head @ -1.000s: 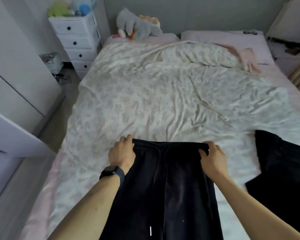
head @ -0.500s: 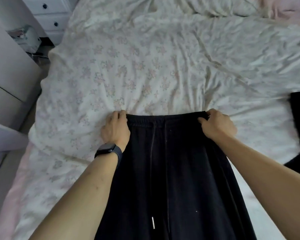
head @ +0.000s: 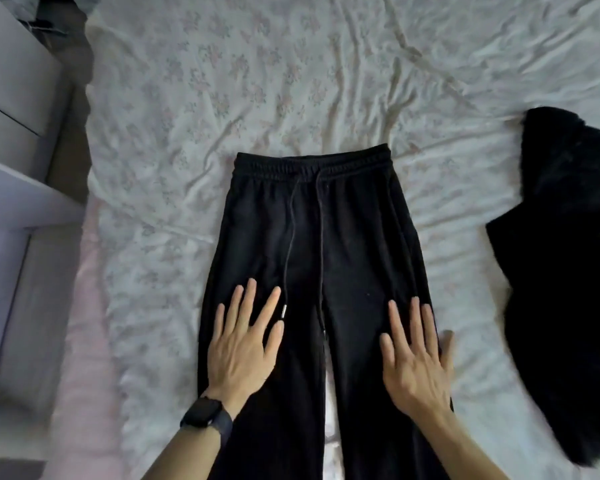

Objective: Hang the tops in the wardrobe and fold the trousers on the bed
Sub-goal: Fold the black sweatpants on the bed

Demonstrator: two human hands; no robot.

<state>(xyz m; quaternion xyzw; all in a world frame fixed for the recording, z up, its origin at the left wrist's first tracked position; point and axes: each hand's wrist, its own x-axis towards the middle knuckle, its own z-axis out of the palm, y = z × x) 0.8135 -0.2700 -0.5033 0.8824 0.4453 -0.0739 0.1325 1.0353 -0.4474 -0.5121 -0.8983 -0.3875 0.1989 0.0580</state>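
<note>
Black drawstring trousers [head: 312,237] lie flat on the bed [head: 257,81], waistband away from me, legs running toward the bottom edge. My left hand [head: 243,344] rests palm down on the left leg, fingers spread, a dark watch on its wrist. On the right leg lies my right hand [head: 416,358], also flat with fingers apart. Neither hand grips the cloth. A second black garment [head: 565,271] lies crumpled to the right, apart from the trousers.
A floral white cover spreads over the bed, with a pink sheet [head: 84,341] showing along its left side. White wardrobe panels [head: 11,168] stand at the left, close to the bed's edge.
Both hands let go of the waistband and slid down onto the trouser legs, now lying flat and spread. The view tilted further down over the bed.
</note>
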